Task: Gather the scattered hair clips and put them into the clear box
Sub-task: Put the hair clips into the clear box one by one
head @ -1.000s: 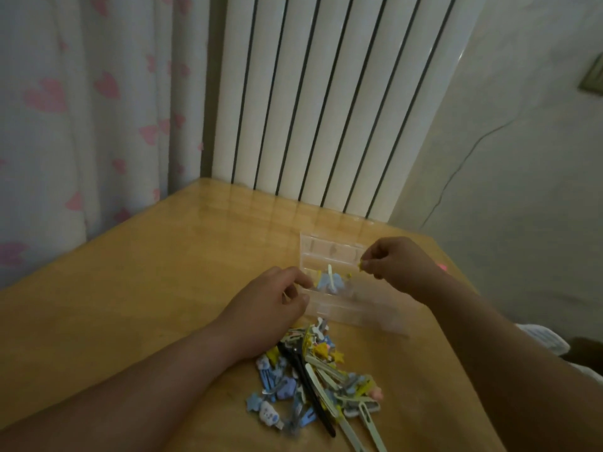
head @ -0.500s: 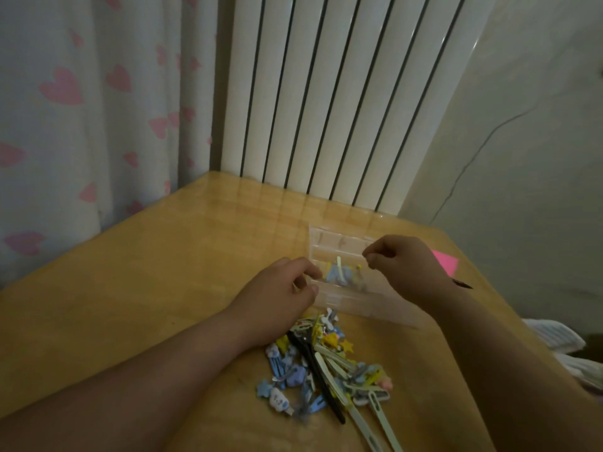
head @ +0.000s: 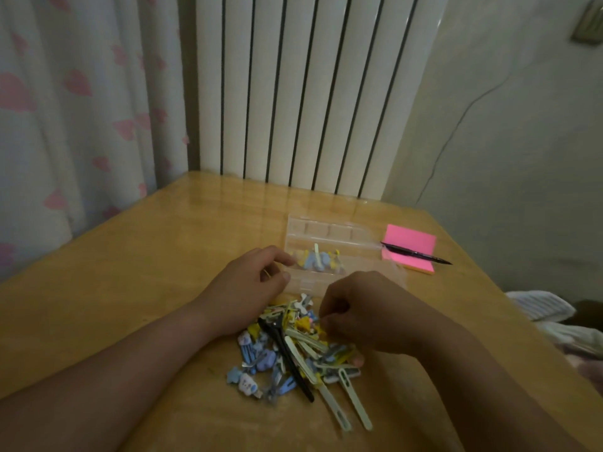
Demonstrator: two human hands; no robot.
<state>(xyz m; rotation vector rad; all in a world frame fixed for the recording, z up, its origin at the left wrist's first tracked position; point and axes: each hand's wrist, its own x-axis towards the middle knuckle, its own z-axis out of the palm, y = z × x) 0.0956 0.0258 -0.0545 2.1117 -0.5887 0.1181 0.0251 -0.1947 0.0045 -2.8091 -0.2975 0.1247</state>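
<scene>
The left hand [head: 248, 288] curls at the left end of the clear box [head: 326, 228], which sits toward the worktop's [head: 146, 272] far right corner. I cannot tell if it pinches anything. The pile of hair clips [head: 293, 353] lies just nearer. The right hand [head: 365, 314] digs into it with curled fingers, its grip hidden. Tangled clips may drag out together and spill. A few blue and yellow clips [head: 318, 261] lie inside the box.

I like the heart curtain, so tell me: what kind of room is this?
Probably a room at home, maybe a bedroom: a curtain with pink hearts, a white radiator behind the wooden table, and what looks like bedding at the right edge.
</scene>
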